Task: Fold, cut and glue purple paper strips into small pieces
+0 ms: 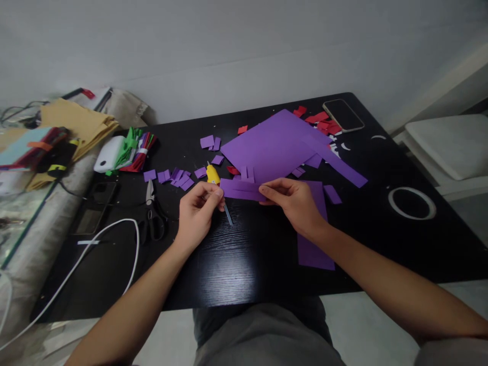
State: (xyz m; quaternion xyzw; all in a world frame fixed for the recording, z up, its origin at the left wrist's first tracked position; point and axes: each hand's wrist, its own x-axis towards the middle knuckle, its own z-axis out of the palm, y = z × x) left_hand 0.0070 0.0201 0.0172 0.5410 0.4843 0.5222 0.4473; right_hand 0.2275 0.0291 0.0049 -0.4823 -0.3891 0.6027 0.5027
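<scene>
Between my two hands a purple paper strip point(241, 189) is stretched over the black table, with a fold or slit line along it. My left hand point(199, 207) pinches its left end between thumb and fingers. At the other end my right hand point(296, 201) grips the strip, thumb on top. A yellow glue gun point(212, 174) lies just behind my left hand, and a translucent glue stick point(228, 215) shows below those fingers. Behind the strip lies a large purple paper sheet point(276, 142). Under my right wrist is another purple sheet point(315, 251).
Small purple pieces point(182, 179) and scissors point(151, 211) lie to the left. A white cable point(136, 244) loops over the left side. Red scraps point(324, 121), a phone point(344, 115) and a tape roll point(412, 203) are on the right. Paper bundles point(131, 150) sit far left.
</scene>
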